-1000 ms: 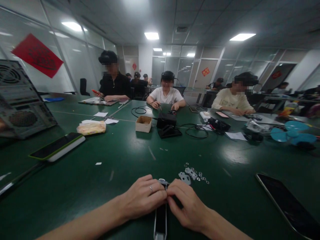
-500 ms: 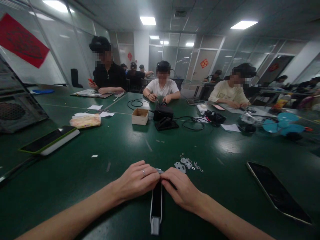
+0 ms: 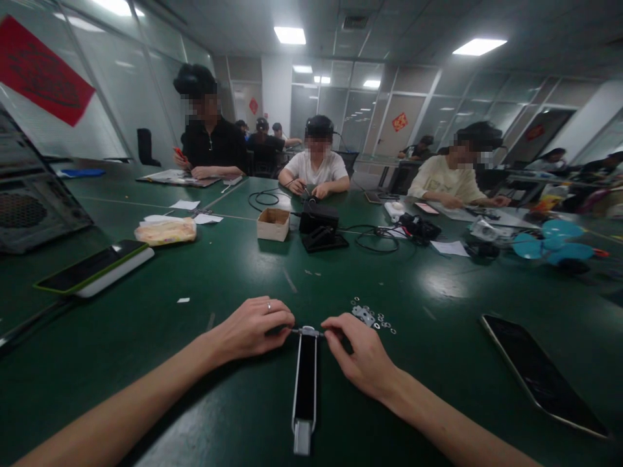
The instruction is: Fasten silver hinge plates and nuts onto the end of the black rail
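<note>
A long narrow black bar with grey metal ends (image 3: 305, 384) lies on the green table (image 3: 233, 279), pointing away from me. My left hand (image 3: 251, 327), a ring on one finger, pinches something thin at the bar's far end from the left. My right hand (image 3: 361, 356) pinches at the same end from the right. What the fingertips hold is too small to make out. A small pile of washers and flat metal brackets (image 3: 372, 316) lies just beyond my right hand.
A dark phone (image 3: 538, 373) lies at the right, another phone on a white block (image 3: 90, 268) at the left. A cardboard box (image 3: 273, 224), a black device with cables (image 3: 320, 227) and a computer case (image 3: 34, 201) stand further off. Three people sit across the table.
My hands have drawn apart to either side of the bar's far end. The view has tilted down, showing the whole bar.
</note>
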The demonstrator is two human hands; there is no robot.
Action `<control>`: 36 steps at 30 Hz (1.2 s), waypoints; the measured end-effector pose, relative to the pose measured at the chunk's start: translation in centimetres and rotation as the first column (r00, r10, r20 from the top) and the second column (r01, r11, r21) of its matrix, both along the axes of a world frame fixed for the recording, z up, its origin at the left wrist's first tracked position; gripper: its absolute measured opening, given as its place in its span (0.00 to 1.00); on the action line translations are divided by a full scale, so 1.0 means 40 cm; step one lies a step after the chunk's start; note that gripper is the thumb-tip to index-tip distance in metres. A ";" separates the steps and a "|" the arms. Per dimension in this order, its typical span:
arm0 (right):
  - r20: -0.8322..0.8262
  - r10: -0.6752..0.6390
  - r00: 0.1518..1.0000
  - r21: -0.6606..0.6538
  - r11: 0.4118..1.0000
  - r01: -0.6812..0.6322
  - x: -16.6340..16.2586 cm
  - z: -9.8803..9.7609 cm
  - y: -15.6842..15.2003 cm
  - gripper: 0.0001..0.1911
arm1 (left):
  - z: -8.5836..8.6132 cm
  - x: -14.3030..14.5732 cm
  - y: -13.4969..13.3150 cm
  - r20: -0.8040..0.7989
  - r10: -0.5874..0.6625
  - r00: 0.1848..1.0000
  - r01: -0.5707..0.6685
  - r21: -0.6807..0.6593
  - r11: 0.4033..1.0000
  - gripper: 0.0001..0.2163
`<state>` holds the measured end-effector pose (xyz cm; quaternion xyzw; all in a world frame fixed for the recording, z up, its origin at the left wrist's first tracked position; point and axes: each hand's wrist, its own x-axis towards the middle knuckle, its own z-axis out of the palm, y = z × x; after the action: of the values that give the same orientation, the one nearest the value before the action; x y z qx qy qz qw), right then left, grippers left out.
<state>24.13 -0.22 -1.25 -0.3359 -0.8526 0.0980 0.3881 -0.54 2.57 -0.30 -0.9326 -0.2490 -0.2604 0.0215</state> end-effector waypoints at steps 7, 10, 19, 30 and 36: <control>0.013 -0.082 0.997 -0.047 0.996 0.082 -0.003 -0.013 0.002 0.08 | 0.016 0.001 -0.009 -0.018 -0.017 1.000 0.016 -0.076 0.997 0.05; 0.039 -0.067 0.997 -0.049 0.996 0.069 -0.004 -0.009 0.001 0.09 | 0.020 0.006 -0.013 -0.031 -0.023 0.999 0.020 -0.085 0.996 0.05; 0.066 -0.069 0.995 -0.092 0.993 0.075 -0.003 -0.012 0.003 0.08 | 0.020 0.006 -0.014 -0.062 -0.011 0.998 0.005 -0.098 0.995 0.04; 0.071 -0.065 0.995 -0.096 0.993 0.071 -0.005 -0.006 0.001 0.08 | 0.023 0.006 -0.014 -0.097 0.007 0.995 -0.020 -0.136 0.991 0.04; 0.076 -0.065 0.995 -0.107 0.992 0.073 -0.005 -0.009 0.001 0.08 | 0.021 0.005 -0.013 -0.123 0.027 0.992 -0.047 -0.166 0.985 0.04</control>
<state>23.94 -0.18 -1.59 -0.3892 -0.8474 0.1187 0.3411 -0.34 2.06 0.55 -0.9403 -0.2857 -0.1812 -0.0374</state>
